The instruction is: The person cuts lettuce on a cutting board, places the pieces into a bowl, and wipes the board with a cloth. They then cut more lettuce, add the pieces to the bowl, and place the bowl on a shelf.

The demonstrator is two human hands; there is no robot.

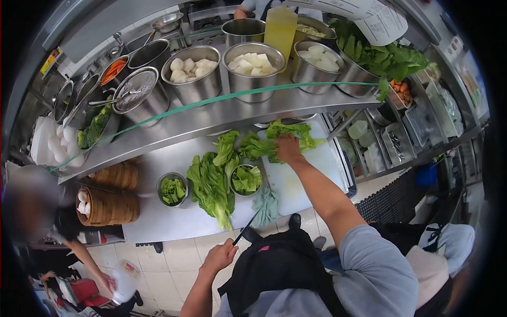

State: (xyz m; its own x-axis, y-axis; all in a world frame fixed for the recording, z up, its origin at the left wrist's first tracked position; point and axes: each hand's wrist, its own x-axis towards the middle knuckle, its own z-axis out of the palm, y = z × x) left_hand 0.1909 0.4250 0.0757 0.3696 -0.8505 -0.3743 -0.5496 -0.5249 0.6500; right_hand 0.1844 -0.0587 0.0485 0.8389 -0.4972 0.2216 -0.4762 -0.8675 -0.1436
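Observation:
My left hand is wrapped round the handle of a knife, its blade pointing up and right over the counter's front edge. On the white cutting board, my right hand lies on leafy greens; its fingertips are partly hidden among the leaves. A large bunch of greens rests left of the board. Beside it stand two metal bowls of cut leaves, one to the right and one to the left. A pale green cloth lies by the board's front left corner.
A metal shelf above the counter holds metal pots of cut food and eggs. Bamboo steamers stand at the left. A co-worker is at the left, holding a clear container. Another person is at the right.

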